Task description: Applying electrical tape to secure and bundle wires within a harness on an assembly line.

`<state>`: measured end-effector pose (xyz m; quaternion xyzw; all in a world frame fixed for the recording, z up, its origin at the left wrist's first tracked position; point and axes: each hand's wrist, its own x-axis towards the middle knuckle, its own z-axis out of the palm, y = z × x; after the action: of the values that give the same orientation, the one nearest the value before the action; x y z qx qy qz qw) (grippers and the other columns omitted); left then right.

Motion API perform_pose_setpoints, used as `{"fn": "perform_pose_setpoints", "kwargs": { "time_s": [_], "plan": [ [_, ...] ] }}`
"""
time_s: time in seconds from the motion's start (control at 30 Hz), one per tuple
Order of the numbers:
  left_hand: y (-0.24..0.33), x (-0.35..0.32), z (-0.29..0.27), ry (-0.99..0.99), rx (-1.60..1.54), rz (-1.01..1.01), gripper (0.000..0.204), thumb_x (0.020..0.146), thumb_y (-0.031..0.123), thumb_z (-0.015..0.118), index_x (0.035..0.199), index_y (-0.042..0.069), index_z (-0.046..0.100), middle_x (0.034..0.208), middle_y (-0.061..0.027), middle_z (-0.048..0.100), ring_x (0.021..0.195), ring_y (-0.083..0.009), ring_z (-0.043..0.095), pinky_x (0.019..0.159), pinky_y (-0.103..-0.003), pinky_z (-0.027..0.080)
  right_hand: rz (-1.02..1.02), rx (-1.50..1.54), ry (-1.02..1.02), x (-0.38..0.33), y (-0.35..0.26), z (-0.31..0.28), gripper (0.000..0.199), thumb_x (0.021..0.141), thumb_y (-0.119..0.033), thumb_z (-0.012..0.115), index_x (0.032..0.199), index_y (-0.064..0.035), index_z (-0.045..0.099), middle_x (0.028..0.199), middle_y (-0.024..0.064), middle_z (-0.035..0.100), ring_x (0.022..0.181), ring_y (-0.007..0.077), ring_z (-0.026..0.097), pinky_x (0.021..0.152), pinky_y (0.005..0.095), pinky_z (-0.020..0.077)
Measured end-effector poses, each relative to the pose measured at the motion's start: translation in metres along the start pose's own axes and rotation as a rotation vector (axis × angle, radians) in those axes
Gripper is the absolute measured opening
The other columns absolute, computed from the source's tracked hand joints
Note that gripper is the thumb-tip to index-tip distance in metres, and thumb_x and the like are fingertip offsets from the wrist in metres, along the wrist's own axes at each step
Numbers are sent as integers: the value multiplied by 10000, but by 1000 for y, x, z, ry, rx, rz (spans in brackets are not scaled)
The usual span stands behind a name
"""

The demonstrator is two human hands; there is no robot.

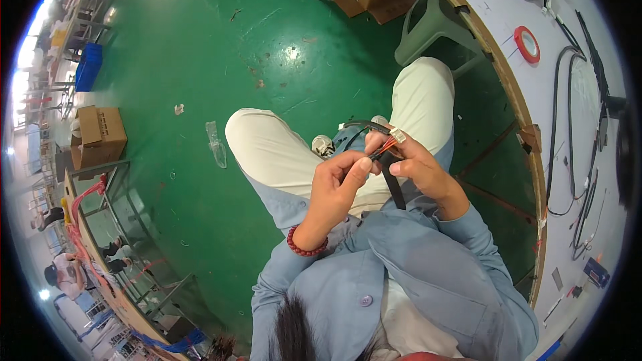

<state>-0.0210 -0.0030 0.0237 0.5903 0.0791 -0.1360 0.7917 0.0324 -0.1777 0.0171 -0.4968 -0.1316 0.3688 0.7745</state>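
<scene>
Head view, looking down over my lap: both my hands are closed on a bundle of thin red and black wires (pixel 382 150) held above my knees. My left hand (pixel 334 187), a red bead bracelet (pixel 304 246) at its wrist, pinches the wires between thumb and fingers; my right hand (pixel 418 167) grips them just beside it, near a small clear connector (pixel 397 136) at the wires' end. A black strap (pixel 394 187) hangs down between the hands, its lower end hidden behind my jacket. To my right, the curved wooden edge of the white table (pixel 535 180) runs close by my knee, carrying black cables (pixel 562 127) and a red tape roll (pixel 527 44). To my left lies open green floor (pixel 200 60). How many wires there are is too small to tell.
</scene>
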Motion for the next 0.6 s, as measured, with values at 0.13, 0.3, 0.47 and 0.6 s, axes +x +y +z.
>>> {"fn": "perform_pose_setpoints", "kwargs": {
  "time_s": [0.13, 0.3, 0.47, 0.6],
  "plan": [
    [1, 0, 0, -7, 13, -13, 244, 933, 194, 526, 891, -26, 624, 802, 3, 603, 679, -41, 434, 596, -186, 343, -6, -15, -6, -1, 8, -5, 537, 771, -74, 431, 1294, 38, 379, 1098, 77, 494, 944, 131, 485, 855, 269, 391],
    [-2, 0, 12, 244, 269, 255, 144, 891, 92, 567, 883, -44, 613, 736, -36, 635, 574, -48, 457, 502, -198, 341, 39, 82, 56, 2, 5, 7, 518, 810, -115, 502, 1296, 31, 400, 1093, 69, 520, 986, 140, 506, 904, 283, 386],
    [-8, 4, 10, 382, 604, 527, 72, 847, 17, 591, 875, -48, 609, 647, -64, 607, 496, -68, 468, 440, -219, 345, 69, 175, 243, 0, 7, 15, 449, 755, -87, 597, 1175, 32, 488, 1086, 138, 560, 865, 192, 601, 826, 334, 477],
    [-13, 11, 2, 431, 788, 634, 64, 803, -17, 607, 864, -30, 616, 610, -87, 577, 441, -110, 463, 412, -235, 340, 52, 241, 290, -6, 14, 21, 429, 747, -15, 655, 1133, 76, 492, 1042, 137, 581, 917, 181, 610, 804, 321, 522]
  ]
}}
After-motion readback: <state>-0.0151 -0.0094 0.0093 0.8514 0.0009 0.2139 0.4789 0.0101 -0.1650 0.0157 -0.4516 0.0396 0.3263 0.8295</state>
